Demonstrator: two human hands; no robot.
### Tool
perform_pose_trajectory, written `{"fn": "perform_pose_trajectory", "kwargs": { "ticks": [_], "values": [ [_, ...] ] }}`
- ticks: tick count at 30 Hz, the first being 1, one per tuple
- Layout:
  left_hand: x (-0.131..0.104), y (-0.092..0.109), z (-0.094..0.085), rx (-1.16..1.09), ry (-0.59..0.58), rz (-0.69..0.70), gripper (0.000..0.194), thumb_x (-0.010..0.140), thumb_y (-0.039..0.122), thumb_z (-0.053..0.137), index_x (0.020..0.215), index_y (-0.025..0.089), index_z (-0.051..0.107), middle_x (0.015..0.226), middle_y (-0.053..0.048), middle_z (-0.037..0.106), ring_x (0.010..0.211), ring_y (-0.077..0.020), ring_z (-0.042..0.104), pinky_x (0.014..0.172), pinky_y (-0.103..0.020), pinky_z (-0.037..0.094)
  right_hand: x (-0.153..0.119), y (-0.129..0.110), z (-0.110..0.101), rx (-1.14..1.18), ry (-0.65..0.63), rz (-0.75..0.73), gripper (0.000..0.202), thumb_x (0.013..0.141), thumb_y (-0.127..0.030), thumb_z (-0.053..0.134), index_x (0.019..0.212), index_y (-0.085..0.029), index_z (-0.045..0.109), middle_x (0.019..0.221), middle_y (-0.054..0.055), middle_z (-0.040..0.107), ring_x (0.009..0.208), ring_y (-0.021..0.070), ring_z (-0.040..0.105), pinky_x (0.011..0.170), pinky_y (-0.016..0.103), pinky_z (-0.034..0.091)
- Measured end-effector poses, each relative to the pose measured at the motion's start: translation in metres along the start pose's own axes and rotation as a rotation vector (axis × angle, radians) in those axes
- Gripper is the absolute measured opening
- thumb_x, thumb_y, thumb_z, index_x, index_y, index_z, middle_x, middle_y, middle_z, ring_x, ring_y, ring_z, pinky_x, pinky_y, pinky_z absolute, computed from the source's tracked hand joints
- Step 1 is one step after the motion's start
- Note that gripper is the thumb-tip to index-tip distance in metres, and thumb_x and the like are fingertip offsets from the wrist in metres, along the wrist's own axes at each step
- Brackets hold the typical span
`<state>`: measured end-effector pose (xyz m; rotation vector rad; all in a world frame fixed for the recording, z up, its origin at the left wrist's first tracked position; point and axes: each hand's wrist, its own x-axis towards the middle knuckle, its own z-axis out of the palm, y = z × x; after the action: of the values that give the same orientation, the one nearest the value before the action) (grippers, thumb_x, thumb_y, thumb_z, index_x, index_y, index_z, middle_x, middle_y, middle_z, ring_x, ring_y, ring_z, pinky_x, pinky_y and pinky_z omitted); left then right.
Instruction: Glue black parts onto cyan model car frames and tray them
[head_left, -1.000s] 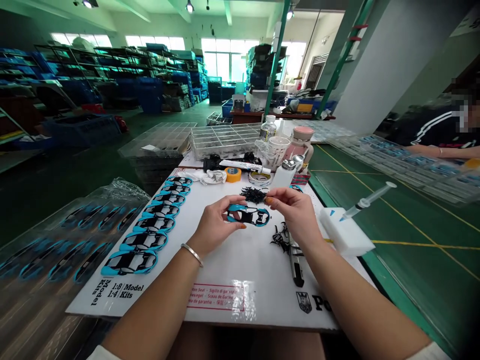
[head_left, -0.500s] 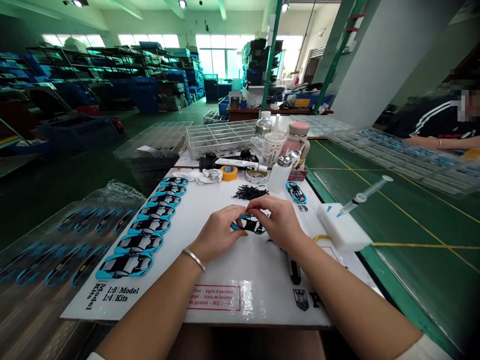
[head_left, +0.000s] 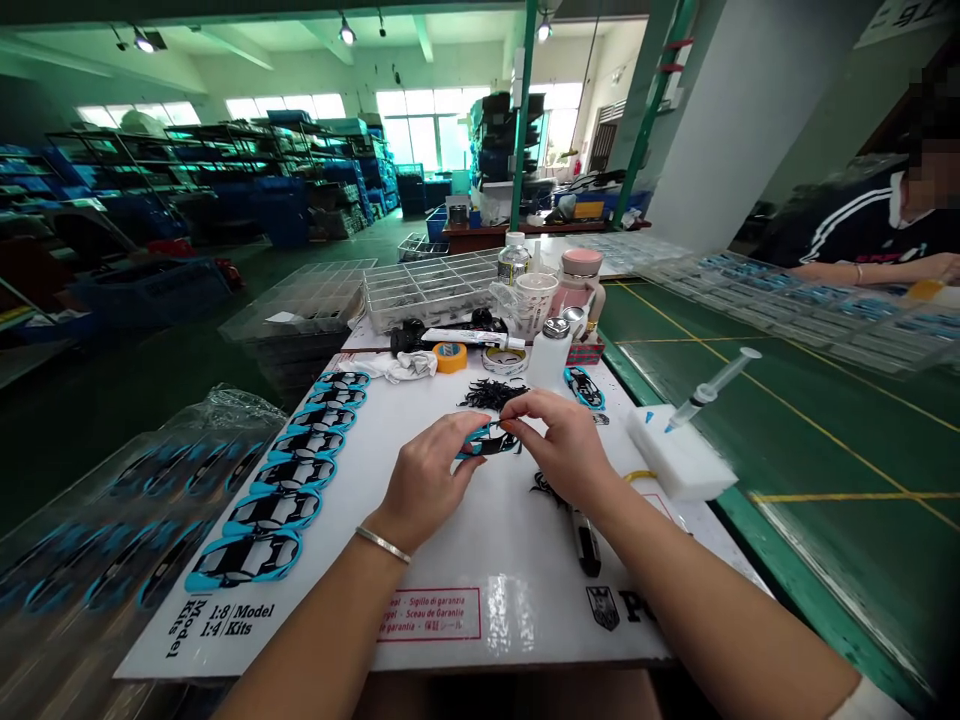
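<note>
Near the middle of the white board (head_left: pixel 450 530), my left hand (head_left: pixel 431 470) grips a blue and black car-shaped part (head_left: pixel 487 440) by its left end. My right hand (head_left: pixel 555 440) pinches at the part's upper edge; a small dark piece seems to be between its fingertips, too small to make out. Just beyond the hands lies a pile of thin black pieces (head_left: pixel 493 393). More black pieces (head_left: pixel 547 487) and a black-handled tool (head_left: pixel 586 545) rest beside my right wrist. A column of similar blue and black parts (head_left: pixel 274 508) runs down the board's left side.
A white foam block (head_left: pixel 682 455) holds an upright syringe (head_left: pixel 712 390) at right. Behind the pile stand a white bottle (head_left: pixel 550 352), orange tape (head_left: pixel 450 357), a pink jar (head_left: pixel 581 275) and a divided clear tray (head_left: pixel 427 290). Another person (head_left: pixel 862 230) sits at far right.
The view has shifted, so the board sits a little lower and further left. The held part is now tilted and its right end raised, with both hands still at it.
</note>
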<state>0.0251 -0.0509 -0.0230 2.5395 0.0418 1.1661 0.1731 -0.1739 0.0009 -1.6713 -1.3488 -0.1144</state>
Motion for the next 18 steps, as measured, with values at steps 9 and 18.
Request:
{"fn": "perform_pose_trajectory", "kwargs": {
  "ticks": [9,18],
  "values": [
    [-0.0011,0.0039,-0.0006,0.093,-0.012,0.092,0.043,0.083,0.004,0.059,0.123,0.019,0.054,0.118,-0.006,0.064,0.111,-0.0181,0.061,0.095,-0.032,0.055,-0.0004,-0.0027,0.0015,0.057,0.003,0.016,0.015,0.080,-0.006,0.067,0.080,-0.021,0.068,0.083,-0.003,0.066,0.079,0.0129,0.060,0.072,0.025,0.043],
    [-0.0007,0.0050,-0.0015,0.120,-0.008,0.156,0.039,0.085,0.007,0.060,0.122,0.020,0.053,0.116,-0.006,0.065,0.109,-0.0174,0.062,0.096,-0.032,0.054,0.0014,0.0000,-0.0055,0.164,-0.060,0.093,0.016,0.077,-0.007,0.069,0.078,-0.022,0.073,0.083,-0.002,0.068,0.079,0.0121,0.062,0.073,0.024,0.045]
  ]
}}
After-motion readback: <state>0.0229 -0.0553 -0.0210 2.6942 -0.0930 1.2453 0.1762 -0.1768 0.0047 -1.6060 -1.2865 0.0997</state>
